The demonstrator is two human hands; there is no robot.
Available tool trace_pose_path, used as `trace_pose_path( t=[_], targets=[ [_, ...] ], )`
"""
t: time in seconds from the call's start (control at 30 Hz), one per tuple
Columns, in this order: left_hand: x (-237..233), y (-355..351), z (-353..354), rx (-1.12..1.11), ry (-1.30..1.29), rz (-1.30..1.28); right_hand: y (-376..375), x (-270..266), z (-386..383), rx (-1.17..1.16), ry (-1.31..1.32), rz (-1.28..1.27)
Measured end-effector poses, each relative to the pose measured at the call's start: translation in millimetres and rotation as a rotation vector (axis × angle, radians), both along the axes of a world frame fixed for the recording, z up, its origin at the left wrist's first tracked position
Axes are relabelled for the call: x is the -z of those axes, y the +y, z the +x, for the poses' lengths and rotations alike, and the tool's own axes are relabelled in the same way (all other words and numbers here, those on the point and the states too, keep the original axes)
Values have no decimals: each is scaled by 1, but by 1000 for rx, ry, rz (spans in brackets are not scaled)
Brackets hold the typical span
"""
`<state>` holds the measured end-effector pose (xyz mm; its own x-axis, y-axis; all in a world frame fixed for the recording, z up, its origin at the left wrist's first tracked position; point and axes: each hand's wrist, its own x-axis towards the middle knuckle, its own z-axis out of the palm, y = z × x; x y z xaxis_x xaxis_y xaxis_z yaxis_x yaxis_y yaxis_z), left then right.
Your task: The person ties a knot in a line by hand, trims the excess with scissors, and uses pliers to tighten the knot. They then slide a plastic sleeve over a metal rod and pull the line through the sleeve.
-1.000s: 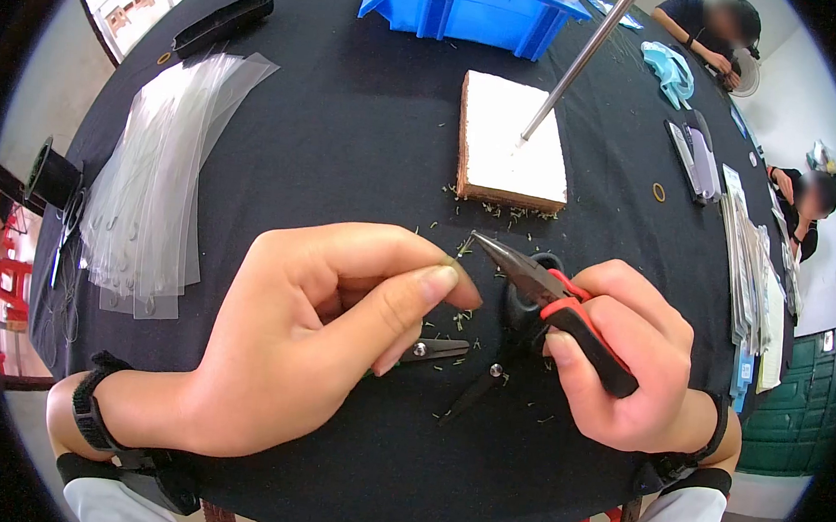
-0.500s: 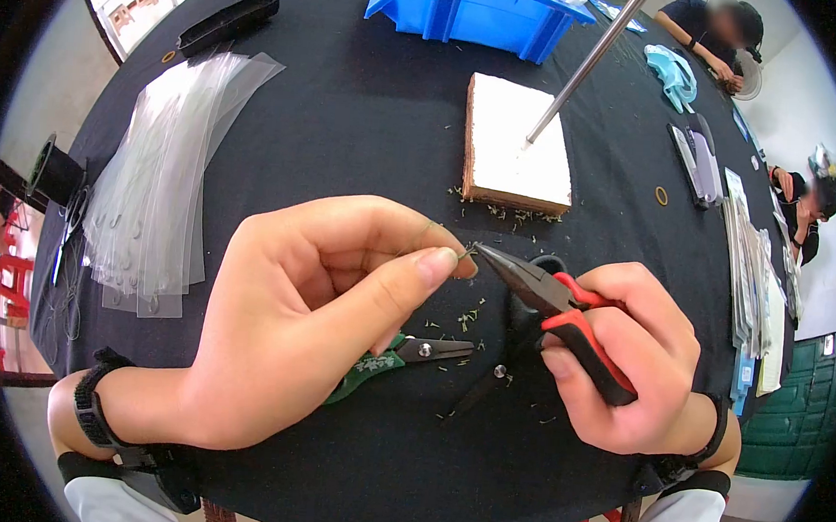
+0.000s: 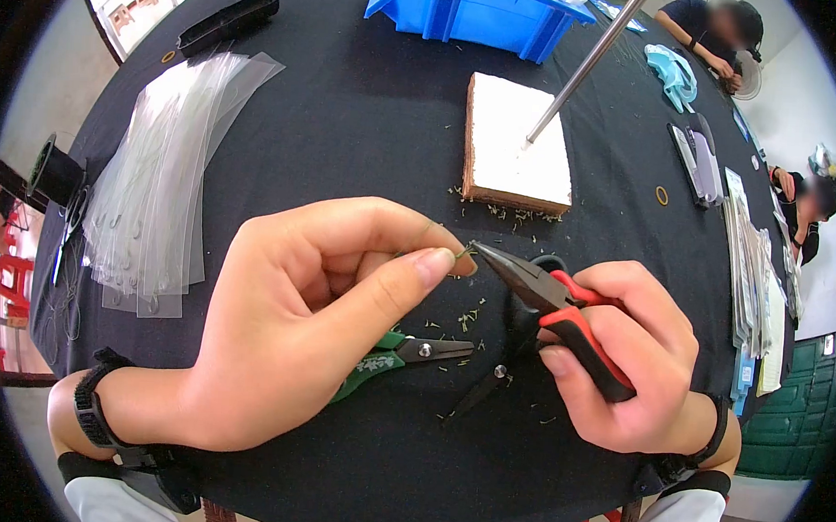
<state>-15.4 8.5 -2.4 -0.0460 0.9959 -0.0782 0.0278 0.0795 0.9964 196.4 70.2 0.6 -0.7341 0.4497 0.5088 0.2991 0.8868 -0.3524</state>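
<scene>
My left hand (image 3: pixel 311 322) pinches a thin greenish thread (image 3: pixel 427 231) between thumb and index finger. Around the red-and-black handles of needle-nose pliers (image 3: pixel 530 281), my right hand (image 3: pixel 626 357) is closed. The pliers' tip is at the thread end, right beside my left fingertips; whether the jaws grip it is too small to tell. Green-handled scissors (image 3: pixel 375 365) lie partly hidden beneath my left hand. Between my hands a dark tool (image 3: pixel 472 396) with a round pivot rests on the black cloth, among small green clippings (image 3: pixel 472 316).
A white-topped block (image 3: pixel 509 138) with a metal rod (image 3: pixel 589 67) stands ahead, before a blue bin (image 3: pixel 483 19). Clear plastic sleeves (image 3: pixel 157 181) lie left. A stapler (image 3: pixel 697 162) and stacked packets (image 3: pixel 744 269) are at right. Two other people sit at the far right.
The pliers and my right hand have shifted very slightly. My left hand keeps its pinch on the thread.
</scene>
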Motion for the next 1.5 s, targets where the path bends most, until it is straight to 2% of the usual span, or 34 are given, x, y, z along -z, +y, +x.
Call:
trace_pose_path(
  t=[1.03,1.5],
  targets=[
    [-4,-2,-1,51,116,-3,-1,1,1,-9,5,-3],
    [2,-1,-3,101,237,167,-1,3,5,7,-30,-28]
  ],
)
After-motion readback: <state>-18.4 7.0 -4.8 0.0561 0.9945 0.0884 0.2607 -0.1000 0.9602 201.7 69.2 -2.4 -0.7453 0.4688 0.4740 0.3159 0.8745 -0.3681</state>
